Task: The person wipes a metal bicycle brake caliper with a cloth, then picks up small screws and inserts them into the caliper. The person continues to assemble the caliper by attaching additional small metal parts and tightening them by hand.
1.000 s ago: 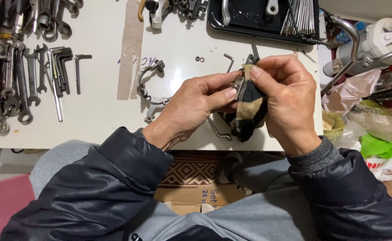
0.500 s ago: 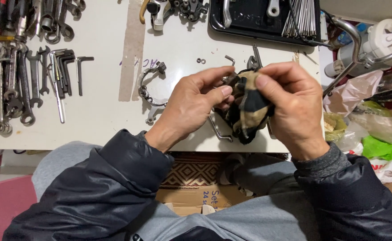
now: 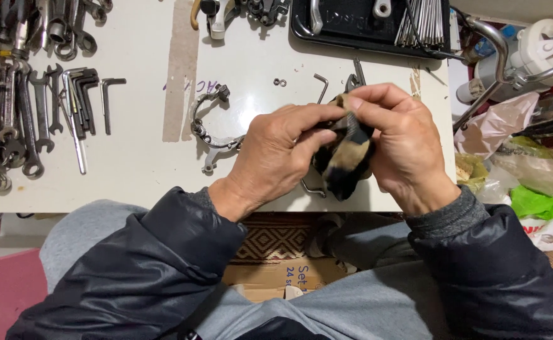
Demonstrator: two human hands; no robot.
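Both hands are closed together on one thing above the near edge of the table: the left hand [image 3: 276, 157] grips a dirty black and tan rag [image 3: 346, 157] from the left, thumb and forefinger pinching its top, while the right hand [image 3: 402, 141] wraps it from the right, fingertips meeting the left hand's at the rag's upper end. The rag hangs between the palms, its dark lower end drooping just past the table edge. Whether anything is wrapped inside it cannot be told.

The white table [image 3: 138, 164] fills the far half of the view. At its far right sits a black tray [image 3: 352, 28] holding a bundle of thin metal spokes [image 3: 424, 22]. Along the left side lies a row of wrenches [image 3: 12, 126], and just right of them a cluster of hex keys [image 3: 84, 94]. Right of the table, crumpled plastic bags [image 3: 516, 164] are piled, with a white jug [image 3: 541, 44] farther off. Near the table's middle, just left of the left hand, lies a curved metal clamp [image 3: 210, 126]. One more hex key [image 3: 320, 85] lies just beyond the hands, and two tiny nuts [image 3: 279, 82] sit to its left.
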